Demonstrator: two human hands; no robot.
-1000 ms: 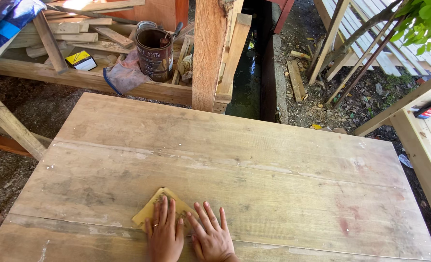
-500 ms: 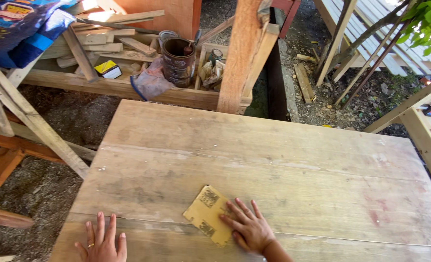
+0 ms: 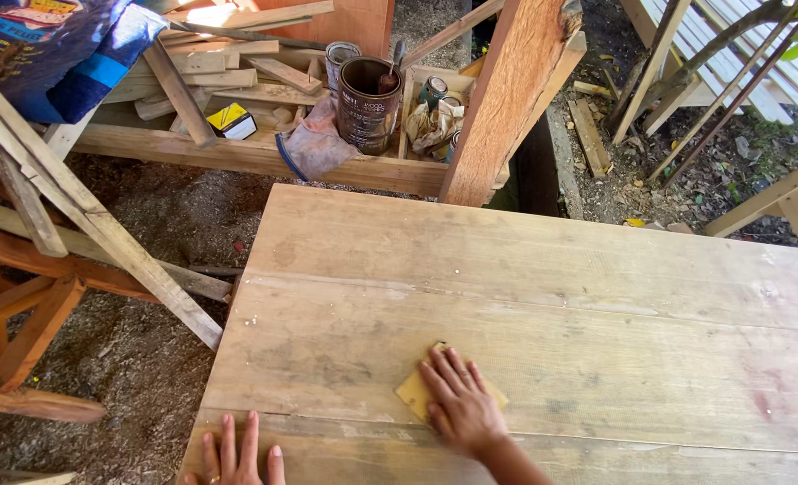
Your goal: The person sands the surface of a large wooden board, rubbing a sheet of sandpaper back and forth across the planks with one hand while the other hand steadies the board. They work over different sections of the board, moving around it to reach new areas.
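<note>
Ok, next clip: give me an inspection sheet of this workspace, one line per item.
Surface: plank tabletop, bare wood, pale and patchy, seams between boards.
Job's things: sandpaper, yellow sheet lying flat on the tabletop.
Clutter: tin with a tool standing in it, rag, offcuts and a small box on the ledge behind.
Grippers: right hand flat on the sandpaper; left hand flat on the near edge, empty.
Cables: nothing seen.
Surroundings: post, trestle at left, sawdust ground, blue sack.
</note>
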